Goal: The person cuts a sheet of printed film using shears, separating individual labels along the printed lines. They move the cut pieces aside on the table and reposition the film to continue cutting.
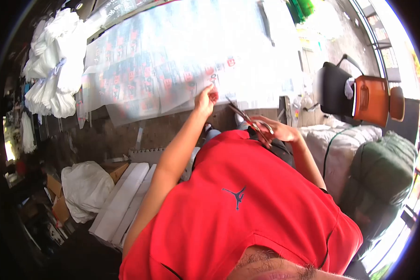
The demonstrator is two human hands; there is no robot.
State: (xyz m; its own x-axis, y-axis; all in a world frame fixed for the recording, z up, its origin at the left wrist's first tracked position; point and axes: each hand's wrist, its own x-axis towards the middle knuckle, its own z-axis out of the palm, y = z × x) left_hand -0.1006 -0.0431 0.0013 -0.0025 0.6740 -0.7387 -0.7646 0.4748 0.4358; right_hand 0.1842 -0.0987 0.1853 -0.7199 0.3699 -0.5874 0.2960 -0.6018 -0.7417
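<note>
A wide sheet of translucent plastic film (144, 77) with rows of red and bluish print lies over the table in front of me. At its near edge my left hand (204, 99) is closed, with fingers pinched on the film. To the right, just off that edge, my right hand (277, 130) holds a pair of scissors (240, 112). Their blades point up and left toward the film, between my two hands. Part of the handles is covered by my fingers. Strong light washes out the far part of the film.
White bundled bags (56, 65) hang at the left. Long white cartons (121, 200) and a white sack (86, 189) lie at lower left. On the right are an orange and black chair (371, 98), a white bale (340, 149) and a green bale (382, 172).
</note>
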